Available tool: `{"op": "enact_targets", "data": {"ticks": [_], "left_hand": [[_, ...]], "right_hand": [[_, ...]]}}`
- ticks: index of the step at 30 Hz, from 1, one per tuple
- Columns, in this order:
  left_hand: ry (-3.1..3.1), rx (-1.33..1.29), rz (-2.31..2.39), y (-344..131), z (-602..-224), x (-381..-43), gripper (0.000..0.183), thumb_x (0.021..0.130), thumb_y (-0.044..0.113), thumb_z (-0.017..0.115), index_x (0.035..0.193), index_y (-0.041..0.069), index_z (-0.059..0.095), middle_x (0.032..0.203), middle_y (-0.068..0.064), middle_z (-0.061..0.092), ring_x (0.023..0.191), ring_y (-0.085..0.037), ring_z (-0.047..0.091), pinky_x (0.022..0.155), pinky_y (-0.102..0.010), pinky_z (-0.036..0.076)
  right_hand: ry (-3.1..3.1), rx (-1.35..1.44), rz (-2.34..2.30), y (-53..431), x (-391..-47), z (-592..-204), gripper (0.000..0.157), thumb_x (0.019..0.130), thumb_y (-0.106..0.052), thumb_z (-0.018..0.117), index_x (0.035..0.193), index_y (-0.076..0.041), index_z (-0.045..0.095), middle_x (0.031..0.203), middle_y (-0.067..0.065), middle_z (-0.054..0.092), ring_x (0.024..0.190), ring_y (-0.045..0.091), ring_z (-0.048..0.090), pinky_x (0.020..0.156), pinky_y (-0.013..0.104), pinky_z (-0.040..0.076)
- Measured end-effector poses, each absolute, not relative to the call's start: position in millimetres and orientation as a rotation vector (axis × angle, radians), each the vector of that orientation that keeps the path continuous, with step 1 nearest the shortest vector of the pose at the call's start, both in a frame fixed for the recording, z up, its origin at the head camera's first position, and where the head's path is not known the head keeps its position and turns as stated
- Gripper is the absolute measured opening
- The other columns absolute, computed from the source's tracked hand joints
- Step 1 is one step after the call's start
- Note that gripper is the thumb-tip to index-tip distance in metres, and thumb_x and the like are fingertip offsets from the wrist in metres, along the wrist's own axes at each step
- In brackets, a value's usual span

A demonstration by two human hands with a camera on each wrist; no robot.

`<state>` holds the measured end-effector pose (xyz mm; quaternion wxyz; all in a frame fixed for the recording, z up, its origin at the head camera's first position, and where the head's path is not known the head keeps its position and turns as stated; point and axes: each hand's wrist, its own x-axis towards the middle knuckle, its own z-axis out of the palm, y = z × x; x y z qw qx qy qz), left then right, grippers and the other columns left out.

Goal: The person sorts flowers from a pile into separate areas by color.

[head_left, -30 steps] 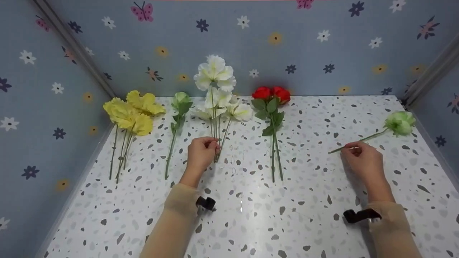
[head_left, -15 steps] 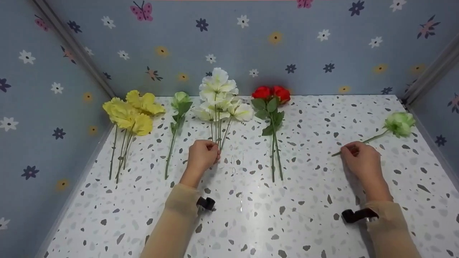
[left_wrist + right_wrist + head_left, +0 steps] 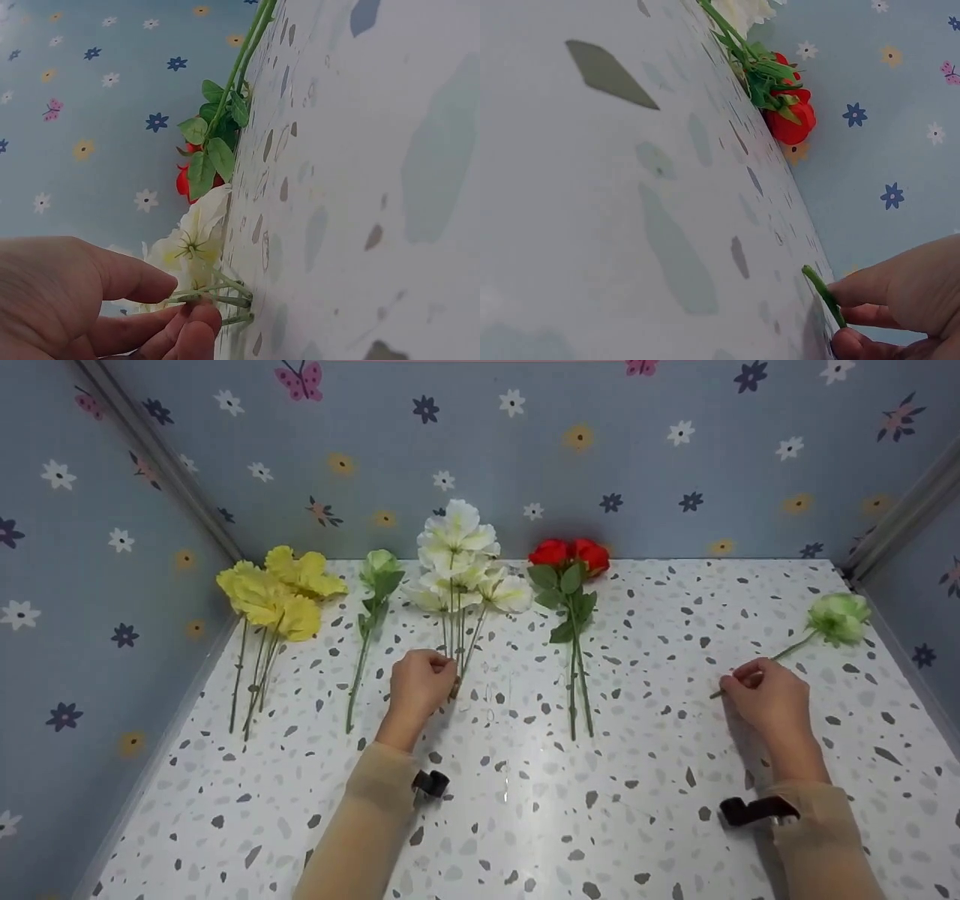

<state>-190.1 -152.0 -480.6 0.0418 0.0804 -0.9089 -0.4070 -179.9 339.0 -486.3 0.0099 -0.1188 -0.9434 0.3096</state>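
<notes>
My left hand (image 3: 421, 684) pinches the stem of a white flower (image 3: 456, 540) at the middle of the table. Its bloom overlaps more white flowers (image 3: 507, 591) lying beneath; in the left wrist view my fingertips (image 3: 196, 309) are close to several green stems (image 3: 238, 301). At the right, my right hand (image 3: 772, 697) holds the stem of a light green flower (image 3: 838, 619), whose bloom points toward the right wall. The lower stem (image 3: 823, 295) sticks out past my fingers in the right wrist view.
Red roses (image 3: 574, 561) lie between my hands. A pale green rose (image 3: 379, 570) and several yellow flowers (image 3: 277, 592) lie to the left. The speckled table (image 3: 525, 825) is bounded by blue patterned walls (image 3: 480, 442) at the back and both sides.
The white flower's bloom has come down onto the other white ones, with my left hand still at its stem. My right hand has shifted slightly, and the green stem's lower end has moved right and nearer.
</notes>
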Motion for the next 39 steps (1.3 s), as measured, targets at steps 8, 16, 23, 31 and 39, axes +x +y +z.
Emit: {"op": "enact_targets", "data": {"ticks": [8,16,23,31,39], "left_hand": [[-2.785,0.248,-1.276,-151,-477,-188,0.021,0.104,0.021,0.070,0.100,0.003,0.081,0.085,-0.009,0.076,0.062,-0.019,0.064,0.063,-0.038,0.055],[-2.766,0.219,-1.308,-149,-474,-187,0.019,0.102,0.017,0.070,0.099,0.003,0.082,0.085,-0.009,0.077,0.065,-0.020,0.066,0.067,-0.040,0.058],[-2.761,0.162,-1.334,-149,-471,-186,0.019,0.103,0.017,0.069,0.100,0.004,0.083,0.083,-0.007,0.076,0.065,-0.020,0.065,0.072,-0.043,0.058],[-2.667,0.089,-1.350,-145,-460,-182,0.019,0.103,0.018,0.070,0.099,0.004,0.083,0.081,-0.005,0.074,0.067,-0.019,0.064,0.072,-0.039,0.056],[-2.540,-0.015,-1.537,-126,-444,-170,0.017,0.104,0.020,0.072,0.104,0.007,0.083,0.086,-0.002,0.076,0.076,-0.019,0.068,0.071,-0.034,0.056]], "right_hand": [[-3.039,-0.623,0.960,358,-175,-469,0.050,0.102,-0.030,0.067,0.132,0.010,0.061,0.134,0.035,0.064,0.119,0.051,0.059,0.090,0.055,0.054],[-3.024,-0.741,1.049,383,-170,-463,0.049,0.098,-0.027,0.072,0.131,0.009,0.070,0.112,0.022,0.076,0.108,0.041,0.065,0.084,0.047,0.055],[-2.952,-0.798,1.303,393,-169,-459,0.052,0.101,-0.031,0.071,0.140,0.003,0.068,0.085,-0.012,0.076,0.084,0.009,0.070,0.071,0.030,0.056],[-2.623,-0.684,1.711,356,-178,-451,0.050,0.103,-0.024,0.074,0.143,0.004,0.063,0.086,-0.017,0.072,0.082,0.000,0.074,0.080,0.020,0.061],[-2.576,-0.326,1.791,288,-171,-445,0.041,0.105,-0.021,0.074,0.135,0.006,0.067,0.103,-0.004,0.076,0.091,0.008,0.075,0.087,0.021,0.062]]}}
